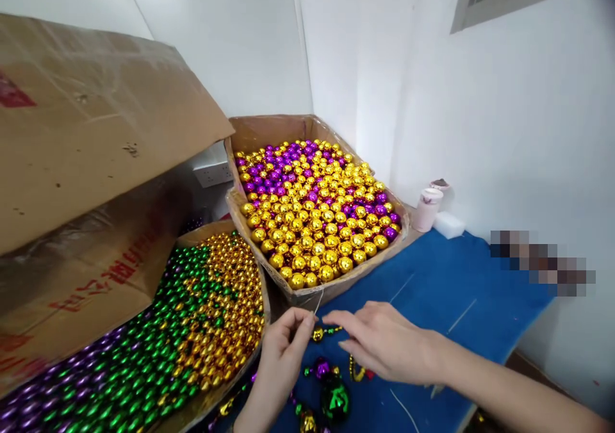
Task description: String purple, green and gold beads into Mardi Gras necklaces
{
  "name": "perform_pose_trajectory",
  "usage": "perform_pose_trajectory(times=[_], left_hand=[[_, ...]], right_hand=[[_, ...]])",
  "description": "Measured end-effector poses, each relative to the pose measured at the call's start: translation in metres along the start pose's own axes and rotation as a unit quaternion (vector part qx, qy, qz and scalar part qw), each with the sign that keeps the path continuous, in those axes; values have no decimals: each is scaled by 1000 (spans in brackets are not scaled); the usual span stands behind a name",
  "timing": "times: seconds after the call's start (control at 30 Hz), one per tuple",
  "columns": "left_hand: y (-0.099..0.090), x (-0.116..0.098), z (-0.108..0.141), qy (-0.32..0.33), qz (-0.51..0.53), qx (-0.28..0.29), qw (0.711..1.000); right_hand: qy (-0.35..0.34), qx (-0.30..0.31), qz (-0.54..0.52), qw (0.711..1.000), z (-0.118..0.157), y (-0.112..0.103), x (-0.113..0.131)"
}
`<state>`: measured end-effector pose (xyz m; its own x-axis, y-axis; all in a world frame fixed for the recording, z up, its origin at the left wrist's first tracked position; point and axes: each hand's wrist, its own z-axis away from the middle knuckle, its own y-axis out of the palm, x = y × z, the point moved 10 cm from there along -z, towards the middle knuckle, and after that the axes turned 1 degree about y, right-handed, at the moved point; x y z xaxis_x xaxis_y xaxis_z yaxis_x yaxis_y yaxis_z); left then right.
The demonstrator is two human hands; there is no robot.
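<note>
My left hand (287,350), low in the middle, pinches a thin white string (319,302) between thumb and forefinger. Just right of it, my right hand (391,343) is over the blue cloth, thumb and forefinger apart, with nothing seen between them. Between the hands lies a small gold bead (318,334) beside tiny green and gold ones. Below them, a strand holds a purple bead (321,367), a large dark green ball (335,400) and a gold bead (308,422). A gold ring-shaped piece (355,370) shows under my right hand.
A cardboard box (350,282) of gold and purple balls stands behind my hands. At left, another box (265,292) holds green, gold and purple beads under a raised cardboard flap (96,125). A pink cup (426,210) and white block (448,225) stand behind the blue cloth (432,292).
</note>
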<state>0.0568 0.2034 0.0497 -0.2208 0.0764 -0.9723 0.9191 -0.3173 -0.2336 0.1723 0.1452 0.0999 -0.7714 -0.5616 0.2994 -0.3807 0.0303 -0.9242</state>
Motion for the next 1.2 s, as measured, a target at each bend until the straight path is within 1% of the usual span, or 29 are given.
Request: perform_pose_trajectory(times=[0.07,0.13,0.2,0.3,0.4,0.5,0.57,0.6,0.67,0.73,0.8,0.87,1.0,1.13,1.2], left_hand=[[4,-5,4,30,-32,20,999],[8,-7,10,46,-50,42,997],[10,-6,16,49,-58,60,995],[9,2,20,38,-56,69,995],[3,13,19,9,-26,47,999],[-9,23,12,-32,22,-12,999],[-12,25,6,-44,38,-39,998],[-9,23,3,-38,39,-39,998],[1,15,-2,-9,34,-12,999],[16,6,-4,26,26,32,999],[27,2,-4,41,20,73,996],[34,3,-1,37,15,110,993],[42,5,4,25,-7,166,986],[47,-1,7,41,-32,195,979],[48,-4,8,49,-68,202,976]], right_hand=[[26,-21,-20,999,-9,8,-5],[24,-25,-29,999,-15,18,-7],[15,-22,-23,999,-18,27,-7],[19,-24,-17,999,-17,31,-9],[27,-19,-27,999,-13,26,-12],[34,-7,-52,998,-11,14,-14],[25,16,-82,996,-13,7,-9],[14,30,-97,995,-15,6,-5],[-11,50,-109,993,-20,6,5],[-20,46,-101,994,-26,6,8],[-6,39,-99,994,-32,8,5],[15,42,-108,993,-35,12,-1],[36,51,-120,991,-37,15,-7],[37,67,-158,984,-38,15,-6],[40,71,-175,981,-37,13,-11]])
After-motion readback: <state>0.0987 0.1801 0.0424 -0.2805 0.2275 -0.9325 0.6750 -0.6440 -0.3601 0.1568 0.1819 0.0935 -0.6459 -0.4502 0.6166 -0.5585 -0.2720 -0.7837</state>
